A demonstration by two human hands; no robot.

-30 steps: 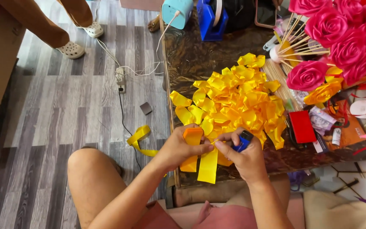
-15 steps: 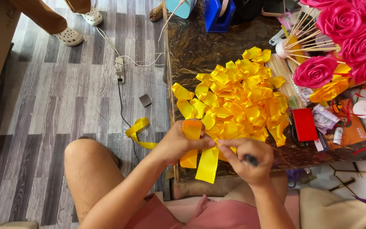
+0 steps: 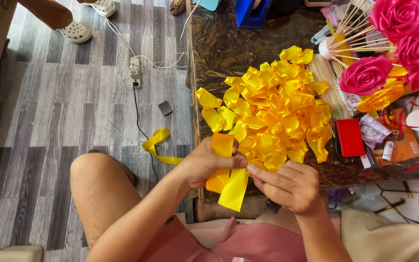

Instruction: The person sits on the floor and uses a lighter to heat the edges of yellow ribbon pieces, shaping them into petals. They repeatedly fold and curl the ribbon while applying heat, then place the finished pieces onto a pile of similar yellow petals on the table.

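Note:
My left hand (image 3: 201,164) grips a folded loop of yellow ribbon (image 3: 223,145), with a loose ribbon tail (image 3: 233,190) hanging below over the table's front edge. My right hand (image 3: 287,187) is closed beside it, its fingertips touching the ribbon near the left thumb; a small dark object shows under its palm, too hidden to identify. Just beyond both hands lies a big heap of folded yellow ribbon petals (image 3: 272,111) on the dark table (image 3: 219,48).
Pink ribbon roses (image 3: 365,75) on wooden sticks, an orange rose, a red box (image 3: 350,137) and small packets crowd the table's right side. A blue holder (image 3: 250,12) stands at the back. A yellow ribbon strip (image 3: 157,145), a power strip and another person's feet are on the floor at left.
The blue item seen in my right hand a second ago is no longer visible; the right hand has closed in on the ribbon. The view has shifted slightly.

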